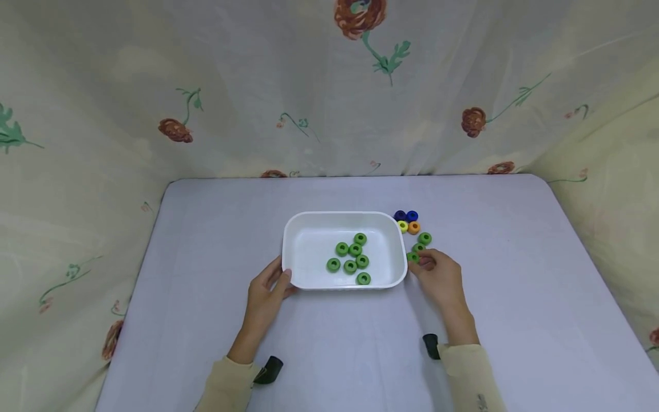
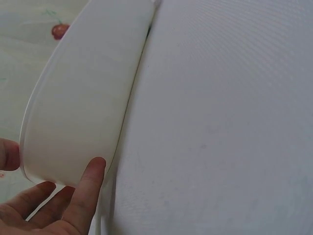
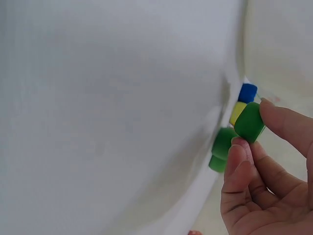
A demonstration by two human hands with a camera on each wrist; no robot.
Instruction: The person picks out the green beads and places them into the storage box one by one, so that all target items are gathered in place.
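A white plastic tray (image 1: pixel 309 280) stands on the table with several green beads (image 1: pixel 355 250) inside it. At its near left corner my left hand (image 1: pixel 269 292) grips it, thumb at the rim and fingers against the outer wall (image 2: pixel 78 112). My right hand (image 1: pixel 437 277), just off the tray's right side, pinches a green bead (image 3: pixel 250 122) between thumb and fingers, above the table. Two more green beads (image 1: pixel 424 238) lie just behind that hand. Farther back sit a dark navy bead (image 1: pixel 400 215), a blue bead (image 1: pixel 412 216), a yellow bead (image 1: pixel 403 227) and an orange bead (image 1: pixel 414 228).
A white cloth (image 1: pixel 206 240) covers the table. Behind the table's back edge and at both sides hangs a flowered curtain (image 1: pixel 247 86). Dark devices stick out at the left cuff (image 1: pixel 229 380) and the right cuff (image 1: pixel 465 363).
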